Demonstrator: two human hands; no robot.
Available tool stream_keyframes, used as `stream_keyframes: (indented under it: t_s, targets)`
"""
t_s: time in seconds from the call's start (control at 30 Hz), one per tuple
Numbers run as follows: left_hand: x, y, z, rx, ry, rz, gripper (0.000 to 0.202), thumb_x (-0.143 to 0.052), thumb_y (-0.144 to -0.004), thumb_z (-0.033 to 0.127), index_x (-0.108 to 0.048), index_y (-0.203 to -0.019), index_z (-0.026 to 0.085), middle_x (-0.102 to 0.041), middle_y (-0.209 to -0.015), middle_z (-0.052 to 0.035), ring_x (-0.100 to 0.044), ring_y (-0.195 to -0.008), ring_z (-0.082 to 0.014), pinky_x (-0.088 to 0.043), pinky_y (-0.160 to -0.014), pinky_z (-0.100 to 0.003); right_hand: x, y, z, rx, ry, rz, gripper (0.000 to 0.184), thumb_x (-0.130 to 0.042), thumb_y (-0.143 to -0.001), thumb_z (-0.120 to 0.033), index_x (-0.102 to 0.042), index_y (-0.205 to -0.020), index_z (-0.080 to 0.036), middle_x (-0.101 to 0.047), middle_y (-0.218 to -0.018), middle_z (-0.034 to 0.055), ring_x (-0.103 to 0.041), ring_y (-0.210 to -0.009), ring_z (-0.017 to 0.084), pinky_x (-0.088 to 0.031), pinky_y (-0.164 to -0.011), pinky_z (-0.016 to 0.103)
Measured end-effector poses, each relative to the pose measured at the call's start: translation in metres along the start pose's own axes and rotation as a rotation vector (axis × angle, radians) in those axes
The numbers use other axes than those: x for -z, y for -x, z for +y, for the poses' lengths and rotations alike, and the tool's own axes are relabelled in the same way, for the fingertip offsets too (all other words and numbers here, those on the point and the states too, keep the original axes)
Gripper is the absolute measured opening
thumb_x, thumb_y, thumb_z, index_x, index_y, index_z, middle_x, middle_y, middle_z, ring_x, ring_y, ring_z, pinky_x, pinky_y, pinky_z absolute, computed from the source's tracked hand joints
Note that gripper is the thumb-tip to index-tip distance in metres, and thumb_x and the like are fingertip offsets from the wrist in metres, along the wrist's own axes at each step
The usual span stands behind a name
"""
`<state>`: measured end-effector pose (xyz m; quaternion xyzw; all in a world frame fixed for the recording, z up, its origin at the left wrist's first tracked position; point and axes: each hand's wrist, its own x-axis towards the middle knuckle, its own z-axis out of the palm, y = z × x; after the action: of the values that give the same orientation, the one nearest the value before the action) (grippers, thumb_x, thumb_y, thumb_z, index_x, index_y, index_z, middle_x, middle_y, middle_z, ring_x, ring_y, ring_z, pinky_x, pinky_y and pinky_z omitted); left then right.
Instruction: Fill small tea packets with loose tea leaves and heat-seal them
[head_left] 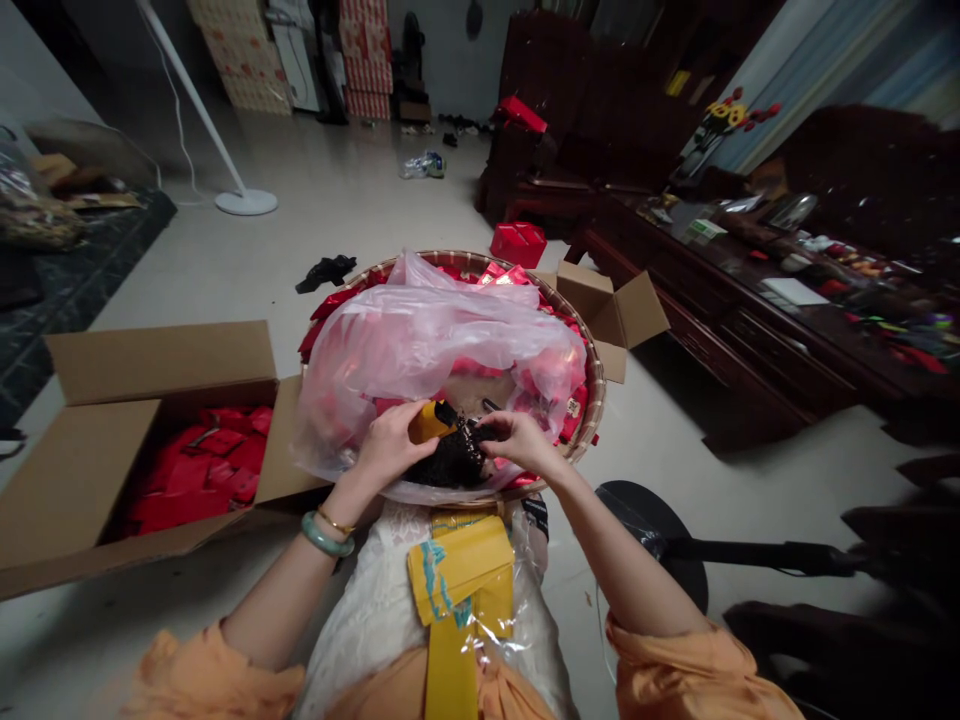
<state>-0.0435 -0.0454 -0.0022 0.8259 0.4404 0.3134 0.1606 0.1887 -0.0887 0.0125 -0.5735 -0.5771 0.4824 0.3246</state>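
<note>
My left hand (390, 440) grips a small yellow packet (428, 422) with a dark opening at its right end. Close beside it, my right hand (525, 442) has its fingers pinched together at a heap of dark, shiny, grainy material (454, 462). What those fingers hold is hidden; a small dark tip shows just above them. The heap lies in a translucent pink plastic bag (420, 330), spread open over a round woven basket (596, 400). Red packets (504, 275) show around the bag inside the basket. Flat yellow packets (469, 565) lie on my lap.
To the left stands an open cardboard box (161, 360) holding red packets (199, 465). Another open carton (637, 310) sits behind the basket at right. A black round stand base (652, 520) is near my right arm. Dark wooden furniture (720, 320) lines the right side.
</note>
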Motion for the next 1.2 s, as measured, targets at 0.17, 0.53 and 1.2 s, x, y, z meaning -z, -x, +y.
stream_keyframes:
  t_s: [0.17, 0.53, 1.2]
  targets:
    - [-0.003, -0.001, 0.006, -0.021, 0.007, -0.013, 0.05, -0.069, -0.068, 0.025, -0.058, -0.116, 0.015, -0.067, -0.111, -0.0099, -0.062, -0.099, -0.0247, -0.05, -0.089, -0.039, 0.009, 0.003, -0.045, 0.14, 0.184, 0.152, 0.024, -0.063, -0.065, -0.017, -0.068, -0.089, -0.015, -0.069, -0.078, 0.0015, -0.062, -0.068, 0.014, -0.048, -0.062, 0.023]
    - [-0.006, -0.001, 0.011, -0.026, 0.027, 0.03, 0.052, -0.069, -0.068, 0.025, -0.057, -0.117, 0.015, -0.066, -0.113, -0.0116, -0.062, -0.101, -0.0261, -0.05, -0.091, -0.041, -0.011, -0.008, -0.073, 0.25, 0.398, 0.211, 0.02, -0.063, -0.069, -0.011, -0.07, -0.087, -0.018, -0.071, -0.078, 0.0015, -0.063, -0.069, 0.013, -0.046, -0.066, 0.023]
    - [-0.006, 0.003, 0.013, -0.004, 0.098, 0.092, 0.055, -0.066, -0.071, 0.025, -0.053, -0.124, 0.018, -0.063, -0.119, -0.0105, -0.06, -0.107, -0.025, -0.049, -0.094, -0.041, -0.027, -0.001, -0.069, 0.416, 0.378, 0.231, 0.017, -0.061, -0.079, -0.014, -0.07, -0.093, -0.02, -0.069, -0.089, 0.0046, -0.063, -0.081, 0.015, -0.049, -0.075, 0.026]
